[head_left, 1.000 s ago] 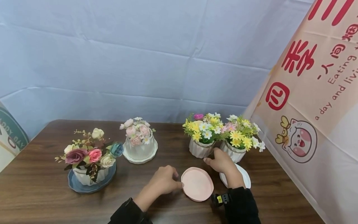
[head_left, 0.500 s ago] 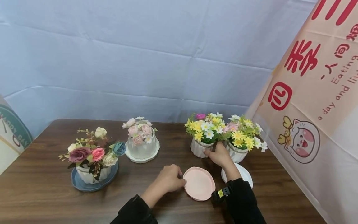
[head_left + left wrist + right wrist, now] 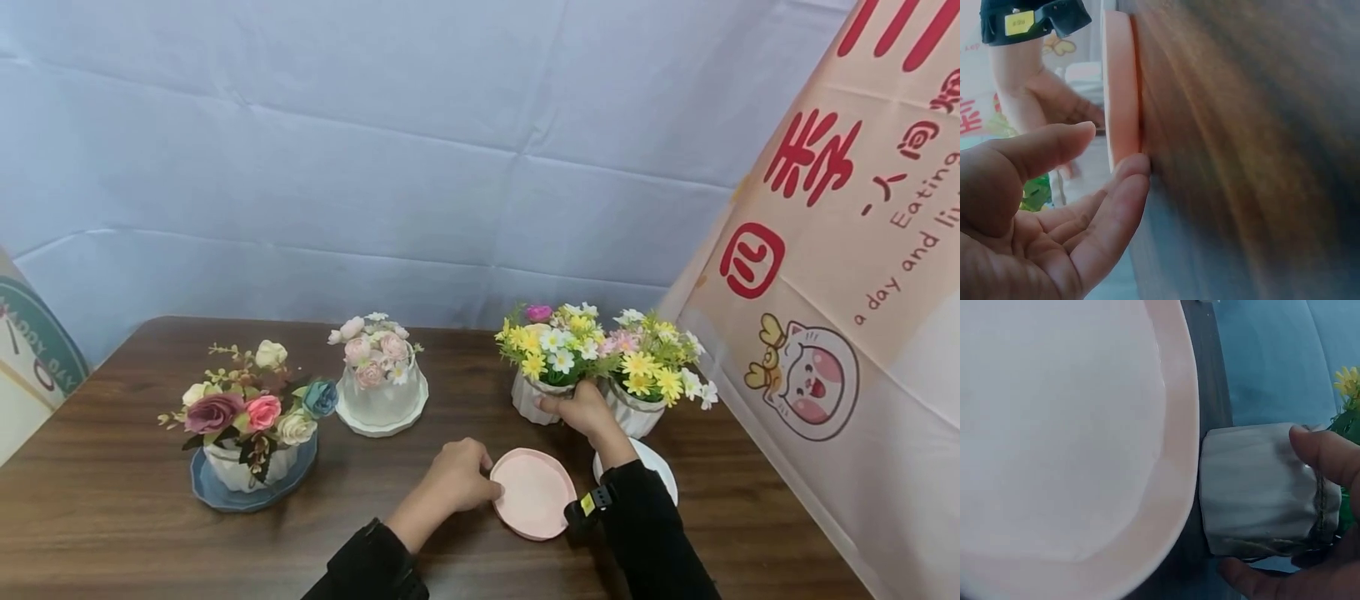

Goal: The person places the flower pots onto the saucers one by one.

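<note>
My right hand [image 3: 587, 412] grips a small white flowerpot [image 3: 528, 400] holding yellow, white and magenta flowers [image 3: 553, 343]. In the right wrist view its thumb presses one side of the ribbed pot [image 3: 1254, 481], fingers at the opposite side. Twine circles the pot near its rim. My left hand [image 3: 459, 477] is beside a pink saucer [image 3: 534, 493], which holds nothing. The left wrist view has fingertips touching the edge of the saucer [image 3: 1121, 87], with the thumb apart from it.
Close right of the gripped pot stands another white flowerpot [image 3: 633, 414]; a white saucer [image 3: 658, 468] lies partly under the right forearm. Pink flowers in a white pot [image 3: 378, 404] and roses [image 3: 258, 412] on a blue saucer [image 3: 198, 487] stand left. A printed cloth [image 3: 802, 317] hangs right.
My right hand has shifted slightly, its thumb coming onto the front of the left flowerpot. My left hand stays at the pink saucer. The view has shifted a little.
</note>
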A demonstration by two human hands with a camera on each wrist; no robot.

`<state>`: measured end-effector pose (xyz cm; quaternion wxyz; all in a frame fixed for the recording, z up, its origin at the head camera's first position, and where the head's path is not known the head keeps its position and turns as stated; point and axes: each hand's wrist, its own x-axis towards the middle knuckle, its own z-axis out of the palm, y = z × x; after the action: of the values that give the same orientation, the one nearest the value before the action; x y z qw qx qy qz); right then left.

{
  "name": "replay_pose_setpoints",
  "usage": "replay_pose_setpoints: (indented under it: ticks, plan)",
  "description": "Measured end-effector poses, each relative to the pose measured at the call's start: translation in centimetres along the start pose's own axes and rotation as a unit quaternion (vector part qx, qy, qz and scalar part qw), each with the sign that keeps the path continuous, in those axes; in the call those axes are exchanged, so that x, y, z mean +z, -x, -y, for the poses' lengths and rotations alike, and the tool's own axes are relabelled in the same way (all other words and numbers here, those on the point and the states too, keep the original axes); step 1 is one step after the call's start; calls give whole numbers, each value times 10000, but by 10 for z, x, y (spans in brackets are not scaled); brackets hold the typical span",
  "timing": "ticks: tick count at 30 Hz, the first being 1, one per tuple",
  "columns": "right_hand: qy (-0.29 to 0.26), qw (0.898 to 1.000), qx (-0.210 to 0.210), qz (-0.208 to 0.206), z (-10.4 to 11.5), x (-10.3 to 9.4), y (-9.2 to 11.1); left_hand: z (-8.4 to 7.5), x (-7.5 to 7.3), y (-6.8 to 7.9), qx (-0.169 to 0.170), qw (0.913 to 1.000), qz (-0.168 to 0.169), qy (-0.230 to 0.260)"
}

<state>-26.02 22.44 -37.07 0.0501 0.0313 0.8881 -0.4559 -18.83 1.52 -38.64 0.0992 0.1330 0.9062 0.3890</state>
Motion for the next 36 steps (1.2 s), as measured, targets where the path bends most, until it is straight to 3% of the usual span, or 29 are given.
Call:
replay_pose_setpoints:
  ticks: [3,12,25,29,36]
  plan:
    - [-97,9999,51,-13,0,0,-3,0,2,-1,-29,9998,55,183]
    - [-878,9947,-427,-316,-4,3,-12,0,3,-1,-384,9959,288,764]
    - [-720,9969,-215,-241,-9,1,-15,1,5,-3,-398,9958,305,769]
    - [-627,9974,-217,-266,-8,1,-14,2,0,-5,-290,9974,167,639]
    - [-641,9972,-286,-264,-8,0,-15,-1,-11,-6,-401,9967,162,687]
